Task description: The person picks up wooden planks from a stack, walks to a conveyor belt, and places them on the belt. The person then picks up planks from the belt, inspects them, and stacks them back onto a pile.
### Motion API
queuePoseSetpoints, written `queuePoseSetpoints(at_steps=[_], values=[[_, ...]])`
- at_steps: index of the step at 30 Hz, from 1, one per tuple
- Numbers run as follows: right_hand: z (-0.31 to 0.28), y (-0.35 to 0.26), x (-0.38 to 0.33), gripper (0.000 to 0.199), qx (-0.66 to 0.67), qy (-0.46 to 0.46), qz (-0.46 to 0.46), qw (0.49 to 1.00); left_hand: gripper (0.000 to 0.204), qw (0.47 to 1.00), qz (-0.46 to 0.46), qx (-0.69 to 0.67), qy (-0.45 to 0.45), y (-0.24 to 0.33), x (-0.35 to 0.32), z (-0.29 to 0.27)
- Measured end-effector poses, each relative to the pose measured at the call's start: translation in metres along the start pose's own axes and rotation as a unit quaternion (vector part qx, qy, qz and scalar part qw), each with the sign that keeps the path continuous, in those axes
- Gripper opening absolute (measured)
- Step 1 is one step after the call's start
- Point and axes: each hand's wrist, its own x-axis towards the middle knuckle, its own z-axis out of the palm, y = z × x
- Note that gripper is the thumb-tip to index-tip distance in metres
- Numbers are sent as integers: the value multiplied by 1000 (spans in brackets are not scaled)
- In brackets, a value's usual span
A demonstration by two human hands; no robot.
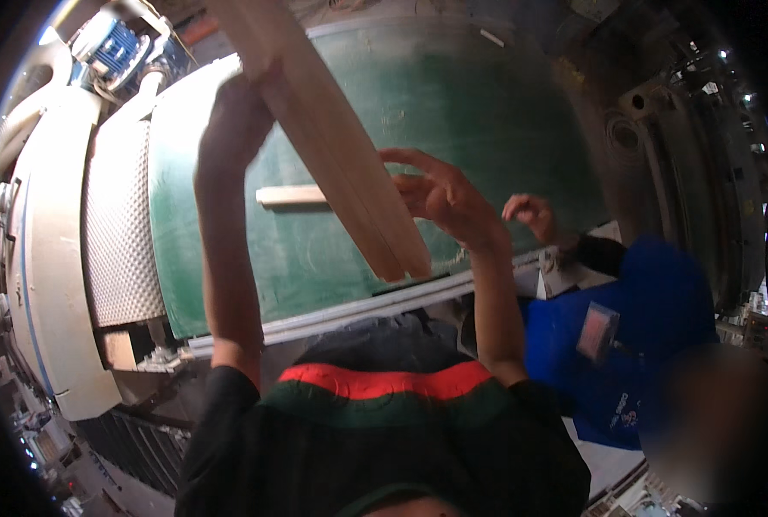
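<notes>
At far left, a blue ribbed motor sits above a white dimpled panel. The person's left hand grips the edge of a long, pale wooden length with a lengthwise seam, slanting above a flat green surface. Beyond lies a shorter pale wooden strip. The right hand, fingers spread, meets the long wood's right edge; its hold cannot be told. Farther right, a blue-clad co-worker extends one curled hand.
</notes>
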Motion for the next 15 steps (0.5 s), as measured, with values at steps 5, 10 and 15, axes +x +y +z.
queuePoseSetpoints(at_steps=[5,10,15], values=[[45,-5,18,85,132,-14,46,990,49,992,-68,71,-76,-14,48,-33],[44,-9,20,62,176,65,69,980,52,988,-111,66,-83,-57,65,-19],[54,-24,20,66,191,89,98,973,52,977,-154,28,-141,-71,74,-31]])
